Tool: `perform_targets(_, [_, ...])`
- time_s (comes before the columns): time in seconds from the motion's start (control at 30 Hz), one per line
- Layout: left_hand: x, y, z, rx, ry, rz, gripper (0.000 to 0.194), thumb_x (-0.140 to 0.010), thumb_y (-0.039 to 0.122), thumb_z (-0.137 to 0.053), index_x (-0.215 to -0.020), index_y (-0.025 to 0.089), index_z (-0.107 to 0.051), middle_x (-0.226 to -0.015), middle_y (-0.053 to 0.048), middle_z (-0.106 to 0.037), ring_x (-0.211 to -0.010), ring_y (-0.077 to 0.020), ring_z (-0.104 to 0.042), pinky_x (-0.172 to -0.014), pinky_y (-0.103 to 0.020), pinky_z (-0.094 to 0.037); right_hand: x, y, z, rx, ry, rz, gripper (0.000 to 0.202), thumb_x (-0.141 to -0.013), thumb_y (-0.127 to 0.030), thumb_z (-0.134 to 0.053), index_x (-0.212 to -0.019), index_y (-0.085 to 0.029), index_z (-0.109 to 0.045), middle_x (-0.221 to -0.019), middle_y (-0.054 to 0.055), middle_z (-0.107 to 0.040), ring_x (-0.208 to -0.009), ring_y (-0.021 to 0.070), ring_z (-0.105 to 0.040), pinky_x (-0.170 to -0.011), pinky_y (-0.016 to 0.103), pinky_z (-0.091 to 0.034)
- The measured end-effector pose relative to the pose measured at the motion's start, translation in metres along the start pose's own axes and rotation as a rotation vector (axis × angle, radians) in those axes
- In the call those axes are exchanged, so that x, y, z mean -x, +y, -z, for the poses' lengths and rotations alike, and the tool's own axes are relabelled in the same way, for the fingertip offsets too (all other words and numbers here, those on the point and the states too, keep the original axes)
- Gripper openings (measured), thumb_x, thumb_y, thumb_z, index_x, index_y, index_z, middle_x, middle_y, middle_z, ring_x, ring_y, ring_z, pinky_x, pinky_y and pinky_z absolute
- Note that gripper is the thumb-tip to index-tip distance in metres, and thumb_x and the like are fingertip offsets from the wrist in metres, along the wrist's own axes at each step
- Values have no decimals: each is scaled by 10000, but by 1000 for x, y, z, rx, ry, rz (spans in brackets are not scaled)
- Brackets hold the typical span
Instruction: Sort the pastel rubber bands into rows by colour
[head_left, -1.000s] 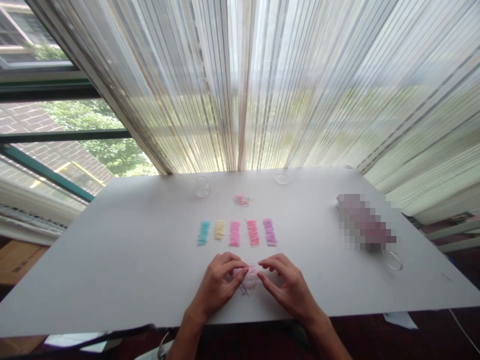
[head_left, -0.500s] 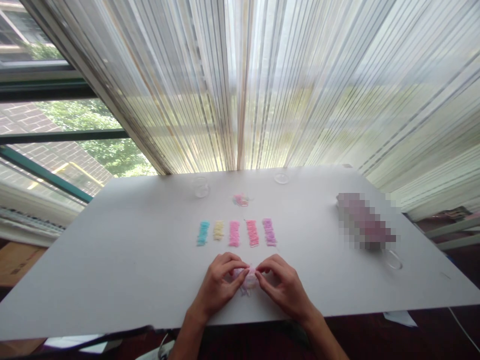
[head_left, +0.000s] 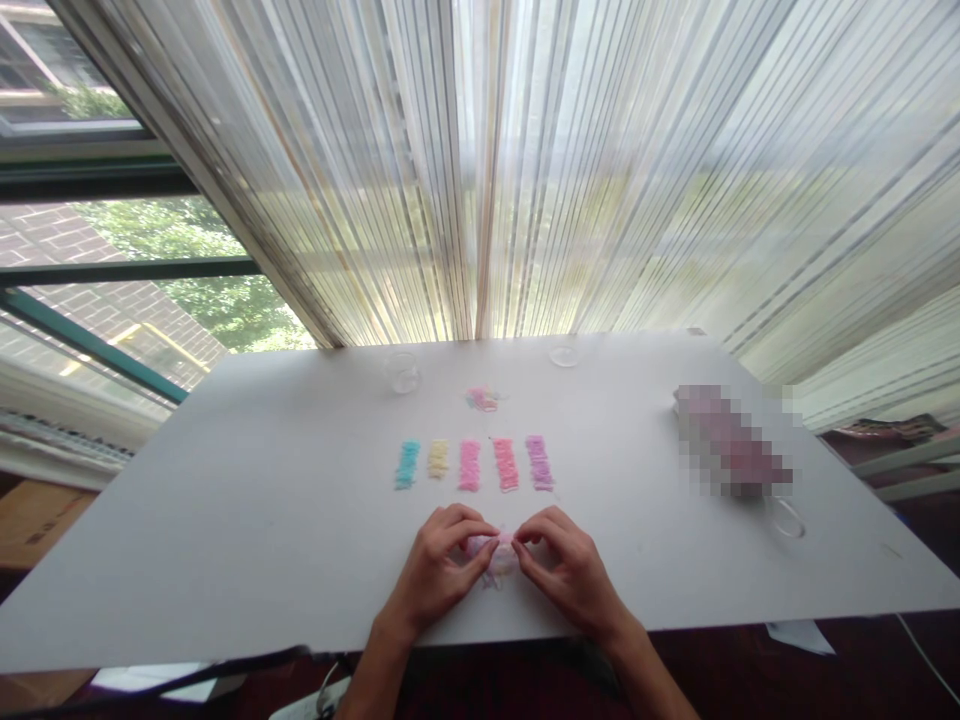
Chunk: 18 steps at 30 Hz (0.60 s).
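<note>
Near the table's front edge, my left hand (head_left: 448, 553) and my right hand (head_left: 559, 562) face each other, thumb and forefinger of each pinched together. Between the fingertips stretches a small pink band (head_left: 505, 537), too blurred to make out in detail. Below it lies a small pastel pile of loop-like bands (head_left: 493, 578), partly hidden by my fingers. Just beyond my hands are short columns of similar small pieces: turquoise (head_left: 407, 465), pale yellow (head_left: 438, 459), pink (head_left: 469, 466), coral pink (head_left: 505, 465) and purple (head_left: 538, 463).
A mixed-colour pile (head_left: 482, 399) lies behind the columns. Farther back stand a clear round container (head_left: 403, 374) and a clear lid-like disc (head_left: 563, 357). To the right is a pixelated pinkish object (head_left: 731, 440) with a loop (head_left: 787, 518). Sheer striped curtains (head_left: 480, 180) hang along the table's (head_left: 225, 520) far edge.
Both hands keep nearly the same place and pinch. The view has shifted very slightly; the piles and columns look unchanged.
</note>
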<state>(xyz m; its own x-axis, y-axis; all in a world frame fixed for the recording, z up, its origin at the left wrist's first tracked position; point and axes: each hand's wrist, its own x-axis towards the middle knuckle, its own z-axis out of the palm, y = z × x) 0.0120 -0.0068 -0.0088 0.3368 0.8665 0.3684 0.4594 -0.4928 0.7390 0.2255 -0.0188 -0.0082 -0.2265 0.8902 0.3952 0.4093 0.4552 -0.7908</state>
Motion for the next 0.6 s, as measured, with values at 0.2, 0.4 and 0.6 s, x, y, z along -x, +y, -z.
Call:
perform_targets(0.2, [0,0,0,-16,38,1,142,-911,189,-668,-1021,227,-748,-954,-54,-707,-830,-184,-661,-781,-314,-559,-1,-1,0,7,24,7,107,-914,-134,-624,-868,-227,-649,-803,13,-628,-747,165,-623,-688,268,-533])
perform_targets(0.4, [-1,-7,-3,-103,145,78,300,-931,87,-456,-1097,194,-682,-919,-47,-731,-863,-197,-680,-823,-350,-543,-1,1,0,26,86,-24,85,-916,-154,-631,-866,-220,-649,-799,12,-640,-729,159,-616,-639,249,-509])
perform_targets(0.6, [0,-3,-1,-123,28,74,332,-930,87,-429,-1122,204,-674,-905,-39,-761,-828,-203,-672,-815,-365,-522,-1,3,-2,31,79,-37,81,-929,-161,-629,-877,-220,-653,-814,14,-642,-735,157,-618,-652,248,-507])
